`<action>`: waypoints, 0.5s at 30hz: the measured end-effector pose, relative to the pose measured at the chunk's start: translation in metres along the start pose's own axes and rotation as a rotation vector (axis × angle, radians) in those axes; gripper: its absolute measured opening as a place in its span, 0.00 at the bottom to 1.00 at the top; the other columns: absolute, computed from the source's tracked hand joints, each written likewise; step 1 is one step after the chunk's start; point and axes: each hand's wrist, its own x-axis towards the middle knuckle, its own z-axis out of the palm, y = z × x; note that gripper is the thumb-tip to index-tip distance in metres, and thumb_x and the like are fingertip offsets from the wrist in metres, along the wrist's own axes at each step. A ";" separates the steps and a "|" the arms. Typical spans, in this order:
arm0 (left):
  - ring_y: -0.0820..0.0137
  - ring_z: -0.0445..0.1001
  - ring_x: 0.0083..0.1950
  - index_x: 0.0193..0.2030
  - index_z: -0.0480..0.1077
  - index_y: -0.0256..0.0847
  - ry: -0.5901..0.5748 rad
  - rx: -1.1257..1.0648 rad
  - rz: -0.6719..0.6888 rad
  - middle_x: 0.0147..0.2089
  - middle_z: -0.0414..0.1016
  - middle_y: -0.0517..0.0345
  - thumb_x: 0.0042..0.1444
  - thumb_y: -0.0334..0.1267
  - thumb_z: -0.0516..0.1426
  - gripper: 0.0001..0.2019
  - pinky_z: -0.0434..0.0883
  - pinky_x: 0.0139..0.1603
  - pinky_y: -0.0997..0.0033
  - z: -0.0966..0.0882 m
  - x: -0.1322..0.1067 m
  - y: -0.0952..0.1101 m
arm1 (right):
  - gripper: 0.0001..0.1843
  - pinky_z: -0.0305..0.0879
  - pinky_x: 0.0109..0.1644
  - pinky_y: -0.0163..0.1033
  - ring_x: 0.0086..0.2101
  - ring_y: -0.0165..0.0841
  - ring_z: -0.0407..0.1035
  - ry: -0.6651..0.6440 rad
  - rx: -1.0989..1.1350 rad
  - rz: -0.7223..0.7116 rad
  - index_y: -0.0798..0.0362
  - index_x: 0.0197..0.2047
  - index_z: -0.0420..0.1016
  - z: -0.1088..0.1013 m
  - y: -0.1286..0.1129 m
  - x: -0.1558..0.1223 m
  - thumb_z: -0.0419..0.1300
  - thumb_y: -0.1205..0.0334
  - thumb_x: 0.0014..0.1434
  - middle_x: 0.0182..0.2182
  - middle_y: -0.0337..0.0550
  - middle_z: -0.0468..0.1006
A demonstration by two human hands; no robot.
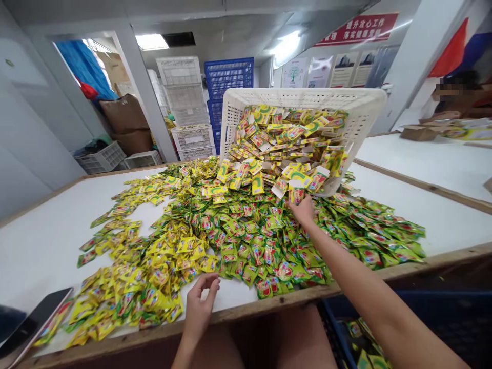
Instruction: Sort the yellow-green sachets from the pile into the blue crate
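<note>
A white plastic crate [361,110] lies tipped on its side on the white table [46,241], spilling yellow-green sachets [284,148]. Many more sachets [238,236] spread over the table in a wide pile. My right hand [303,209] reaches far forward to the crate's lower rim, its fingers buried among the sachets spilling out there. My left hand [200,302] rests near the table's front edge, fingers loosely curled and apart, holding nothing, just beside the nearest sachets.
A dark phone [33,323] lies at the front left corner. Stacked white and blue crates [215,92] and cardboard boxes stand behind the table. A second white table [430,159] lies to the right, with another person at its far end. A blue bin [346,328] sits below.
</note>
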 end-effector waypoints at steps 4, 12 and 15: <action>0.64 0.73 0.38 0.47 0.67 0.38 0.031 -0.060 0.023 0.38 0.74 0.50 0.52 0.42 0.56 0.16 0.69 0.43 0.65 0.002 -0.001 -0.002 | 0.36 0.48 0.53 0.54 0.50 0.49 0.56 0.199 0.150 -0.270 0.60 0.57 0.52 -0.004 -0.011 -0.073 0.57 0.51 0.51 0.51 0.60 0.63; 0.61 0.68 0.52 0.52 0.65 0.40 0.089 -0.126 0.048 0.49 0.71 0.49 0.52 0.43 0.57 0.21 0.63 0.56 0.61 0.001 -0.013 -0.006 | 0.26 0.54 0.51 0.43 0.48 0.38 0.61 -0.759 0.351 -1.045 0.48 0.55 0.61 0.005 -0.031 -0.263 0.59 0.57 0.53 0.48 0.46 0.69; 0.62 0.71 0.50 0.48 0.67 0.39 0.390 -0.189 -0.002 0.48 0.72 0.49 0.52 0.45 0.56 0.18 0.64 0.55 0.62 0.002 -0.015 -0.006 | 0.10 0.54 0.48 0.40 0.42 0.33 0.64 -0.768 0.305 -1.015 0.48 0.44 0.71 0.024 -0.044 -0.247 0.52 0.62 0.59 0.40 0.42 0.74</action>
